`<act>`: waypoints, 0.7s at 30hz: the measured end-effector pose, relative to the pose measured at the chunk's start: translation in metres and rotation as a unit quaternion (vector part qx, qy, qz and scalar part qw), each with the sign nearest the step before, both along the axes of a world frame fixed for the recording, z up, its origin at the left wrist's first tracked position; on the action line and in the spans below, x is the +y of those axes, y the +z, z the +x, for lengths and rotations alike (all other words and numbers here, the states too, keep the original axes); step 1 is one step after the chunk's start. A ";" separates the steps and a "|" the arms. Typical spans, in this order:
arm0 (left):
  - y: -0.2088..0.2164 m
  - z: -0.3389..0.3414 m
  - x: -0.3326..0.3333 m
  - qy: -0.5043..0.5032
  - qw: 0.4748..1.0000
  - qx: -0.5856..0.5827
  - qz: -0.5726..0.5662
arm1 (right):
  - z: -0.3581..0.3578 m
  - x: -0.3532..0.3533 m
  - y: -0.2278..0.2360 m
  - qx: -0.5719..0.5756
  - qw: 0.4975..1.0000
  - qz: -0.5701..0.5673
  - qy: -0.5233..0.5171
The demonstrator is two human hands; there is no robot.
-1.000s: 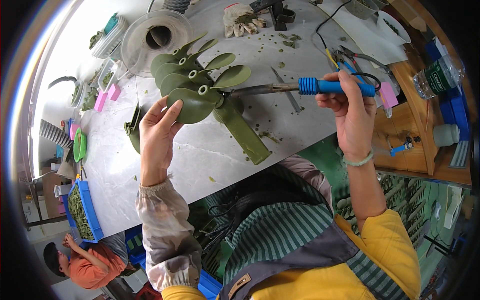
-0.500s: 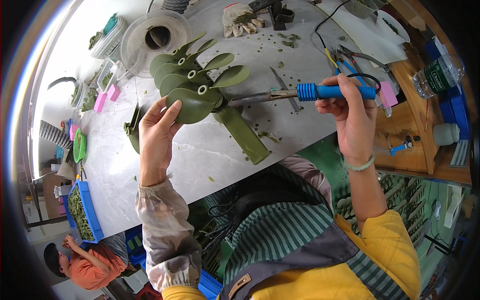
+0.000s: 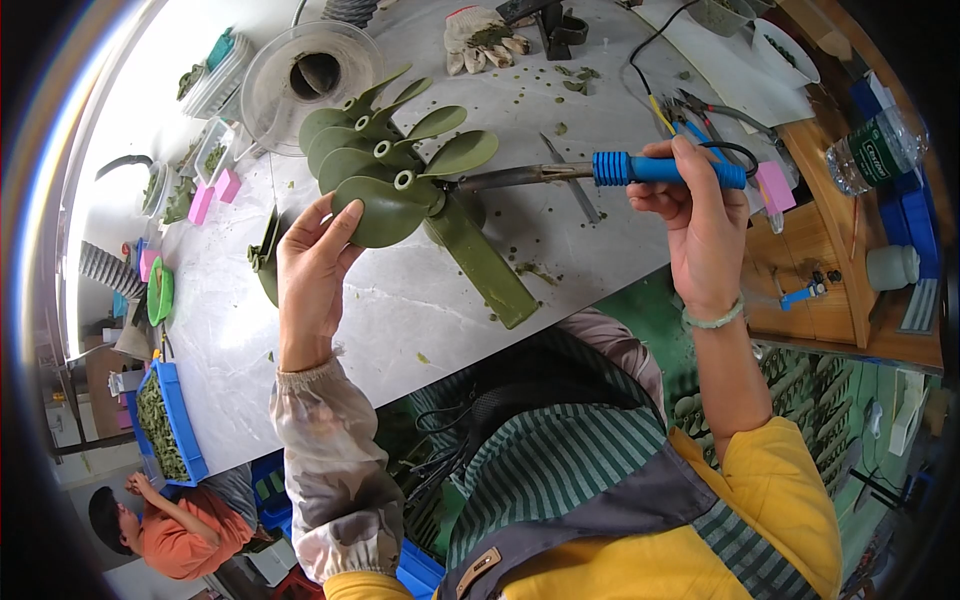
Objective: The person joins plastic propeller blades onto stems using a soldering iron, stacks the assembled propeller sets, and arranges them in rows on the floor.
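Olive-green propellers [image 3: 378,210] stand in a row along a thick green bar [image 3: 482,268], on the grey marbled table. My left hand [image 3: 312,265] pinches the edge of the nearest propeller's blade between thumb and fingers. A blue-handled soldering iron [image 3: 660,170], with a black cord, lies in the grip of my right hand [image 3: 708,220]. Its long metal tip reaches left to the joint between the nearest propeller and the bar. Whether the tip touches there, I cannot tell. A slim metal blade tool [image 3: 570,180] lies on the table behind the iron.
Green crumbs dot the table [image 3: 330,350]. Towards the back are a round clear dish [image 3: 262,95] and a stained glove [image 3: 480,40]. Pliers [image 3: 735,108] and a pink block [image 3: 775,188] lie to the right. At lower left, a person in orange [image 3: 185,535] sits beside a blue tray [image 3: 190,420].
My right hand has shifted slightly left and the iron's tip has risen a little at the joint. My left hand and the propellers look unmoved.
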State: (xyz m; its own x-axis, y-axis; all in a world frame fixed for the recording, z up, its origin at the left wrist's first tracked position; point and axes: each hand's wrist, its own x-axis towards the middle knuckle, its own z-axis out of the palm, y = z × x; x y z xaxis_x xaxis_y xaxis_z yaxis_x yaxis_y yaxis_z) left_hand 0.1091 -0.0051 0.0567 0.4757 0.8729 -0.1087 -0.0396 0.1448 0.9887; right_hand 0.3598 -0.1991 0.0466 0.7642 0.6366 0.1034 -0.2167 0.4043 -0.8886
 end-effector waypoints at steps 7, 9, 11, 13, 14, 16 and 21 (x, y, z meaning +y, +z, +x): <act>-0.002 0.000 0.002 -0.007 1.000 -0.001 0.000 | 0.000 -0.004 0.001 -0.008 1.000 0.007 0.008; -0.001 -0.001 0.003 -0.006 1.000 -0.001 0.000 | -0.002 -0.005 0.004 -0.005 1.000 0.002 0.007; -0.001 -0.001 0.003 -0.007 1.000 -0.001 0.000 | -0.003 -0.006 0.005 -0.003 1.000 -0.003 0.004; -0.002 -0.001 0.003 -0.007 1.000 0.000 0.002 | -0.003 -0.007 0.005 0.000 1.000 -0.006 0.010; -0.002 -0.001 0.004 -0.007 1.000 0.000 0.002 | -0.003 -0.007 0.005 0.000 1.000 -0.006 0.009; -0.003 -0.002 0.005 -0.009 1.000 -0.003 0.000 | -0.005 -0.007 0.007 0.002 1.000 -0.008 0.006; -0.001 -0.001 0.002 -0.007 1.000 -0.004 -0.002 | 0.001 -0.004 0.002 0.002 1.000 -0.010 0.009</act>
